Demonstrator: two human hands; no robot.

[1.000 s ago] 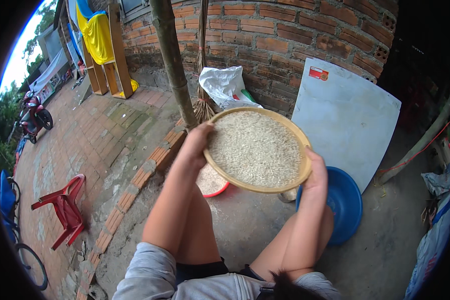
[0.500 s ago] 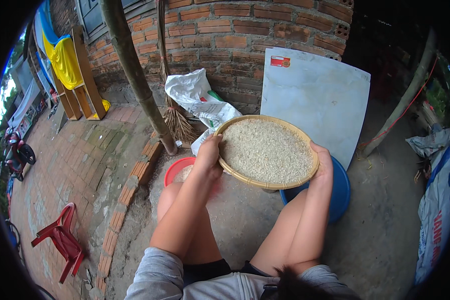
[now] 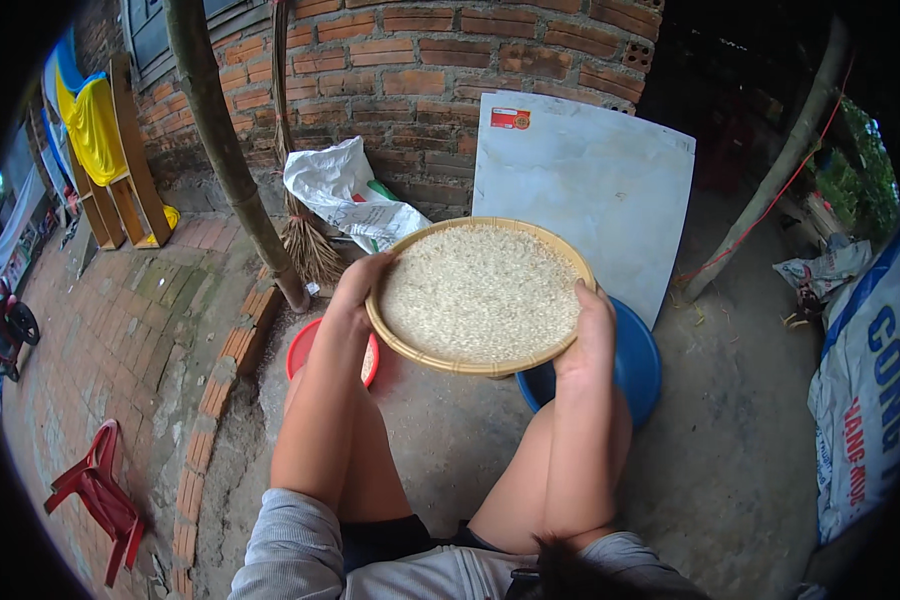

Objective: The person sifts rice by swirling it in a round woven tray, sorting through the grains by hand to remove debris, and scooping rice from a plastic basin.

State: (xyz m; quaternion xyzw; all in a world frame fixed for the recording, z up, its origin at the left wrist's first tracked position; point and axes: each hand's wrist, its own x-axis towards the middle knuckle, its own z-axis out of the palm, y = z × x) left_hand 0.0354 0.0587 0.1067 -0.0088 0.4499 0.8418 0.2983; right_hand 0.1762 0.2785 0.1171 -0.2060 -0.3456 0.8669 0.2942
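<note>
Between my two hands is a round woven bamboo winnowing tray (image 3: 440, 357), held up over my knees. A wide layer of pale grain (image 3: 482, 290), looking like rice, covers its bottom. My left hand (image 3: 353, 290) grips the rim at the left side, fingers hidden beneath. On the opposite side my right hand (image 3: 590, 330) clasps the rim, thumb on top. Below the tray, partly covered by it and my arms, stand a red basin (image 3: 300, 345) with some pale grain inside at the left and a blue basin (image 3: 642, 365) at the right.
A white sack (image 3: 330, 180) and a straw broom (image 3: 308, 250) lie by the brick wall (image 3: 390, 60). Beside them leans a pale board (image 3: 590, 190). A bamboo pole (image 3: 220, 150) rises at left. A red plastic stool (image 3: 105, 490) lies tipped over; a printed sheet (image 3: 860, 400) hangs right.
The tray has become more level, and its grain has spread more evenly. Both hands keep hold of the rim. The whole view has shifted, so the surroundings sit farther left.
</note>
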